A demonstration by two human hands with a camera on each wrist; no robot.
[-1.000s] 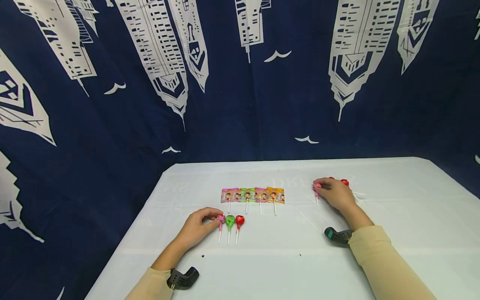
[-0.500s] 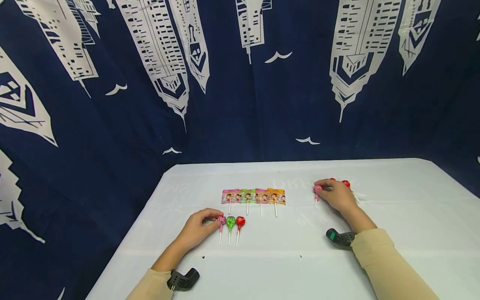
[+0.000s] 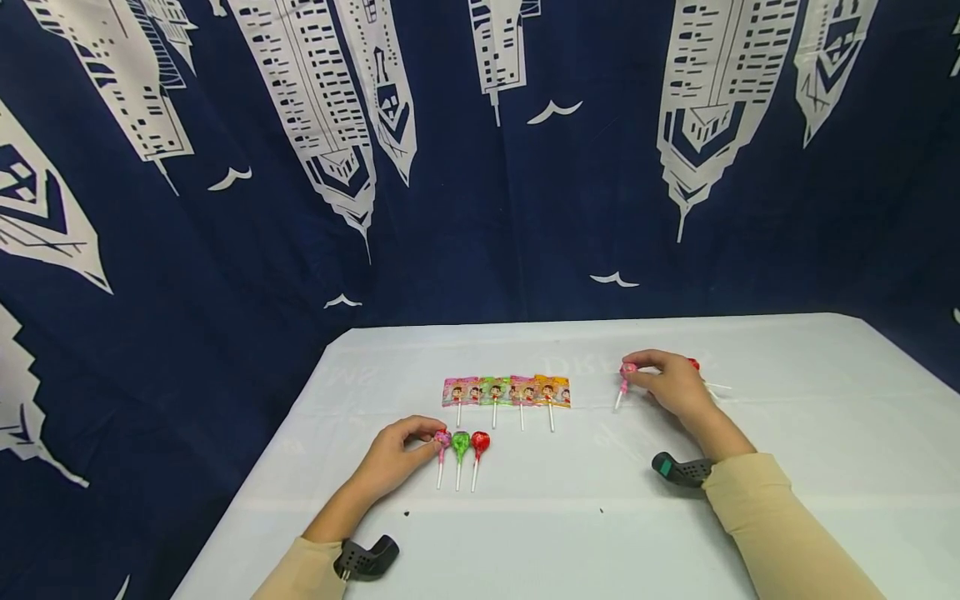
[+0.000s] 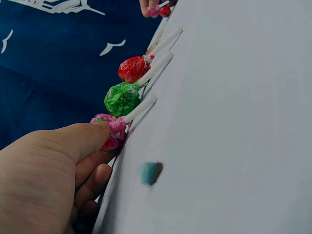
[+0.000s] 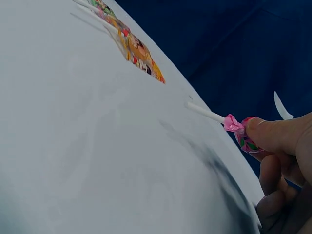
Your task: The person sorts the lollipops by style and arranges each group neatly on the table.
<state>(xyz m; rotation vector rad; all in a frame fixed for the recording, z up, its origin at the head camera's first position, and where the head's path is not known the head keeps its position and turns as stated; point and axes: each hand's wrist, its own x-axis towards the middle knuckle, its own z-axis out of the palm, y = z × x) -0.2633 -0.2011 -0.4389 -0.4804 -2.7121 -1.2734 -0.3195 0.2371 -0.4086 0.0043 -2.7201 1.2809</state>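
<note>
My left hand [image 3: 397, 456] pinches the round head of a pink lollipop [image 4: 116, 127] between thumb and fingers, at the left end of a short row. Beside it in that row lie a green lollipop [image 3: 461, 446] and a red lollipop [image 3: 480, 446], sticks toward me. At the right, my right hand [image 3: 671, 385] pinches another pink lollipop [image 5: 240, 130] by its head, its white stick pointing down and left in the head view. Behind the right hand a red lollipop [image 3: 693, 364] shows in part, the rest hidden by the fingers.
Several flat-wrapped lollipops in pink, green and orange wrappers [image 3: 551, 392] lie side by side behind the front row. The white table [image 3: 525, 542] bears small dark specks. A dark blue patterned cloth [image 3: 480, 208] hangs behind its far edge.
My right hand has moved slightly left with the pink lollipop, whose stick now slants more. The left hand and the row by it have stayed in place.
</note>
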